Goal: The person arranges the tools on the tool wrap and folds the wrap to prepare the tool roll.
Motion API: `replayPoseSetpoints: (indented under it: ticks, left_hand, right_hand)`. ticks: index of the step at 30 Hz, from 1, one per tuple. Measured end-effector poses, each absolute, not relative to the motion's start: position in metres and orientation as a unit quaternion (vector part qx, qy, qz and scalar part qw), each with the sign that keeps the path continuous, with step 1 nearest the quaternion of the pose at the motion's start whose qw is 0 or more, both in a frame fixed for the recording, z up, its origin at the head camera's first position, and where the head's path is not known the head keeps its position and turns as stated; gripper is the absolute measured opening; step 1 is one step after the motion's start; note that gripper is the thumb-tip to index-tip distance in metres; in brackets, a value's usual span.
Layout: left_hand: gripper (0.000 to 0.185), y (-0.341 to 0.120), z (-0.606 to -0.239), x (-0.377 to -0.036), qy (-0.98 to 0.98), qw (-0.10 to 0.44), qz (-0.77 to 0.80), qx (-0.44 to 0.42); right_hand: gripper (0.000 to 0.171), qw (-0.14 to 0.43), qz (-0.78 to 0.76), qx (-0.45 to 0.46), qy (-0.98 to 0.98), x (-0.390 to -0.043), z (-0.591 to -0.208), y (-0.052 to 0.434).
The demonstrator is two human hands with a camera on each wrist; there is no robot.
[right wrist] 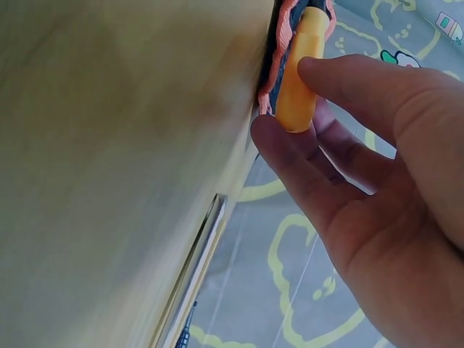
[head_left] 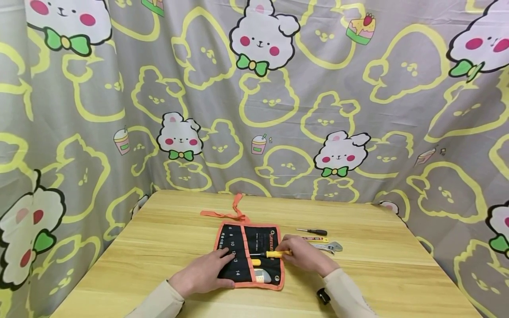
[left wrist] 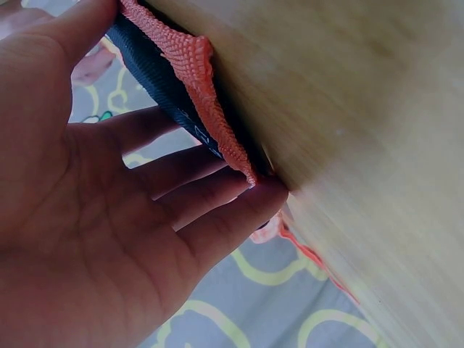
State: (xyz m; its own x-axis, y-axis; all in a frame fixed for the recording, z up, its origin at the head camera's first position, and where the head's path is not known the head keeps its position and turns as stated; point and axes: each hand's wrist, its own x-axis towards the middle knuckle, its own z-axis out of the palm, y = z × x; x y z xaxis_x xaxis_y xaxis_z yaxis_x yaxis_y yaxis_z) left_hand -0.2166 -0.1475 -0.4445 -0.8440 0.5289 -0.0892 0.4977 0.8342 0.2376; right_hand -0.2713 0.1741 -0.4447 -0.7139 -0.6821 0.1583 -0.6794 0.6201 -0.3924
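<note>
One yellow-handled screwdriver lies across the right half of the black tool roll, and I see my right hand pinching its handle between thumb and fingers. My left hand rests flat on the roll's left side, fingers spread straight over the numbered pockets. The roll sits mid-tabletop. Just right of it lie a black screwdriver and an adjustable wrench.
</note>
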Motion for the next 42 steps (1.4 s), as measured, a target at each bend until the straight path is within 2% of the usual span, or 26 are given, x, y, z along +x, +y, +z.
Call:
replayPoseSetpoints:
  ticks: [12,23,42]
  left_hand:
    - [0.083,-0.148,-0.447,-0.218,0.954,0.075,0.104,0.272]
    - [0.083,-0.147,-0.446,-0.217,0.954,0.077,0.11,0.269]
    - [0.088,-0.147,-0.448,-0.219,0.954,0.081,0.129,0.257]
  right_hand:
    - [0.021,0.015,-0.214,-0.376,0.901,-0.269,-0.448,0.166]
    - [0.017,-0.008,-0.183,-0.399,0.898,-0.27,-0.446,0.157]
    - [0.018,-0.005,-0.157,-0.393,0.906,-0.267,-0.44,0.145]
